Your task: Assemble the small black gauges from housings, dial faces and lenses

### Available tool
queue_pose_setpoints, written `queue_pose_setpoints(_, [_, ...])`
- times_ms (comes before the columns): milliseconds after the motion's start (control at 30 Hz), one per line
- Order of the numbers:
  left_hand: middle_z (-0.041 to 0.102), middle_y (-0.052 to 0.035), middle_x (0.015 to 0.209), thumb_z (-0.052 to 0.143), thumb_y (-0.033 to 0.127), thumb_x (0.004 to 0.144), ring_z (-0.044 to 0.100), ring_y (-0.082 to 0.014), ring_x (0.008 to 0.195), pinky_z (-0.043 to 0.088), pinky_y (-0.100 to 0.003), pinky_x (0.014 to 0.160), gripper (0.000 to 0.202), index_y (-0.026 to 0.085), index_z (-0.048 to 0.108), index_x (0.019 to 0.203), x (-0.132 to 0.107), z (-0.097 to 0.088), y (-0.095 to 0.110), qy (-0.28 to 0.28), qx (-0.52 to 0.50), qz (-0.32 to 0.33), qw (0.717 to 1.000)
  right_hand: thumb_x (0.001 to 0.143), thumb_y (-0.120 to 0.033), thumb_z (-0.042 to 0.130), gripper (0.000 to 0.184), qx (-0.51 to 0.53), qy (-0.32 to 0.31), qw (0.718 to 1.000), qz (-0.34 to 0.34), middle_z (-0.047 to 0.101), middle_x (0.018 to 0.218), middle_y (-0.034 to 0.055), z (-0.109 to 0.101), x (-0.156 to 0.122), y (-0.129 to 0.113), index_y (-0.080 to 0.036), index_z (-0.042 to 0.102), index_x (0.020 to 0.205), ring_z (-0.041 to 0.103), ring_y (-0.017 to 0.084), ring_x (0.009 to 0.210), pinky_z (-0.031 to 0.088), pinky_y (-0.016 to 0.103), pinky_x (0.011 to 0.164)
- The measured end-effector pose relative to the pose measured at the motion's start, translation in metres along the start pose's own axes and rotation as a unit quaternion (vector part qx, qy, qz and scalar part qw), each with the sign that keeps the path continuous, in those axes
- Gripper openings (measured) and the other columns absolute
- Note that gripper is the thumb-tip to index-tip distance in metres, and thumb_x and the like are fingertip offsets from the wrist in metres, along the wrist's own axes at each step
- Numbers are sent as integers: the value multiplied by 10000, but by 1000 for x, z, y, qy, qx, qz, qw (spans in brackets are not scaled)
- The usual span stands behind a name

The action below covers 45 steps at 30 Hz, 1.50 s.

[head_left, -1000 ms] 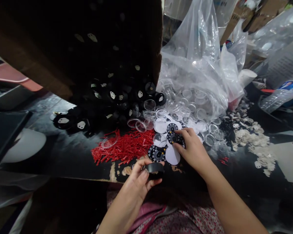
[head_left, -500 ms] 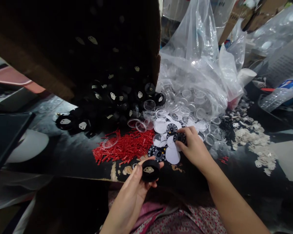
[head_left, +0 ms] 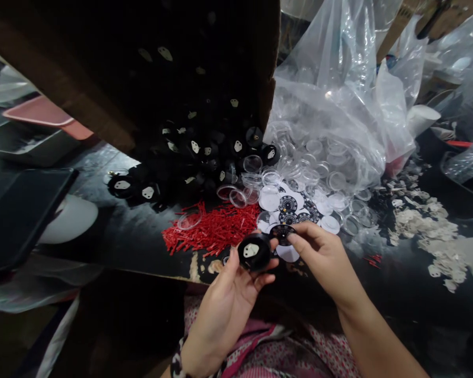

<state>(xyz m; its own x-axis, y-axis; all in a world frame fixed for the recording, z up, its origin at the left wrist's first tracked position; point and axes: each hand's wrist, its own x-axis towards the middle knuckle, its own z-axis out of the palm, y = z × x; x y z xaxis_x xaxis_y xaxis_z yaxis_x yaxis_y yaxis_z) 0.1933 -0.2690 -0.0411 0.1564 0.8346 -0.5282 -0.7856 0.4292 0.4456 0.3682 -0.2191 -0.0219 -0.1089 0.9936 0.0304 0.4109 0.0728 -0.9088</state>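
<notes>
Parts are picked but still apart. The left hand [head_left: 228, 294] clamps a black round case [head_left: 254, 252] between thumb and fingers, just in front of the red pins [head_left: 216, 230]. The right hand [head_left: 323, 254] pinches a dial disc [head_left: 283, 232] beside the case. A second ago the right hand was sorting dials on the table right of the pins, and the case was held edge-on.

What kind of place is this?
Probably a small hand-assembly workshop: black round cases spill from a cardboard box, a plastic bag holds clear lids, red sticks and printed dials lie loose. The left hand holds a case, the right hand a dial.
</notes>
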Motion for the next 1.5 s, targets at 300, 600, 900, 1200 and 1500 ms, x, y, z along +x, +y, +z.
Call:
queue_pose_setpoints(300, [597, -19, 1372, 593, 390, 893, 511, -222, 1297, 461, -336, 1055, 332, 287, 649, 1204, -1, 1, -14, 26, 126, 88, 988, 890, -210, 565, 81, -4, -12, 999, -44, 670, 861, 7, 28, -8, -22, -220, 637, 925, 612, 155, 779, 485, 280, 724])
queue_pose_setpoints(600, [589, 14, 1378, 625, 385, 874, 498, -227, 1309, 390, -356, 1116, 380, 339, 616, 1251, 4, -19, -18, -4, 235, 114, 965, 880, -278, 582, 122, -17, -74, 996, 41, 584, 716, -31, 25, -6, -15, -220, 504, 807, 562, 125, 631, 427, 251, 582])
queue_pose_setpoints(900, [673, -6, 1220, 635, 283, 853, 598, -204, 1175, 482, -297, 997, 293, 294, 628, 1146, -11, -29, -14, 0, 358, 105, 928, 859, -157, 516, 135, -13, -155, 987, 43, 596, 801, -33, 27, -28, -14, -233, 522, 971, 565, 124, 692, 439, 235, 612])
queue_pose_setpoints(1200, [704, -27, 1131, 686, 347, 812, 643, -226, 1092, 462, -392, 1027, 360, 268, 602, 1153, -20, -62, 7, 140, 242, 167, 945, 924, -223, 512, 155, -364, -148, 913, -109, 686, 911, 87, 67, 6, -25, -158, 651, 904, 618, 260, 871, 422, 402, 814])
queue_pose_setpoints(1500, [671, -65, 1213, 618, 305, 879, 661, -257, 1090, 518, -453, 973, 251, 256, 593, 1123, -13, -36, 15, 73, 45, 130, 988, 883, -217, 575, 88, -346, -156, 920, -99, 677, 842, 39, 76, 19, -21, -179, 610, 811, 605, 208, 797, 386, 349, 751])
